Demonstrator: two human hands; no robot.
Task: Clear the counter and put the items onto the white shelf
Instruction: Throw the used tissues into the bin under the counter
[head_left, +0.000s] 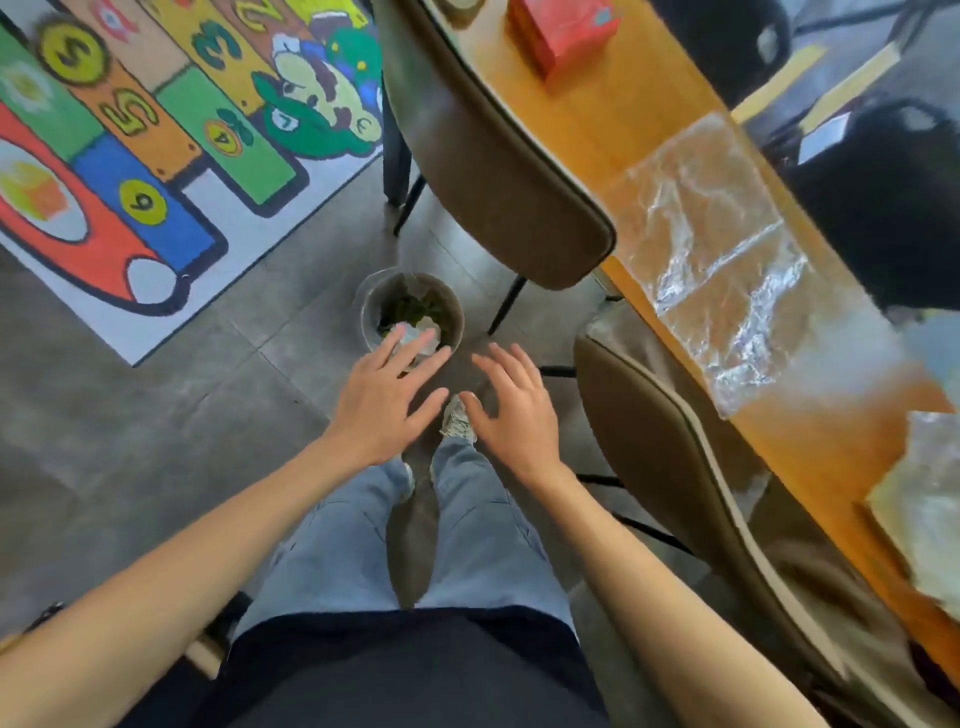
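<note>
Looking down: numerals 3, 4, 5, 6 on the bright multicoloured play rug (130, 156), small round grey bin (413, 312) holding green scraps and crumpled white paper on grey floor, left hand (387, 400) and right hand (511, 410) spread, empty, above it, clear plastic sheets (722, 260) lying on the orange wooden counter (571, 119) beside a red box (563, 31).

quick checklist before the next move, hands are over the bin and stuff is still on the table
1. Left hand free: ok, fingers spread, holding nothing.
2. Right hand free: ok, open and holding nothing.
3. Items left on the wooden table: not ok, red box and clear plastic bags lie there.
4. Reach to the table: not ok, two brown chairs stand along its edge.
5. White shelf location: cannot tell, not in view.
6. Bin on the floor: ok, upright, scraps inside.
</note>
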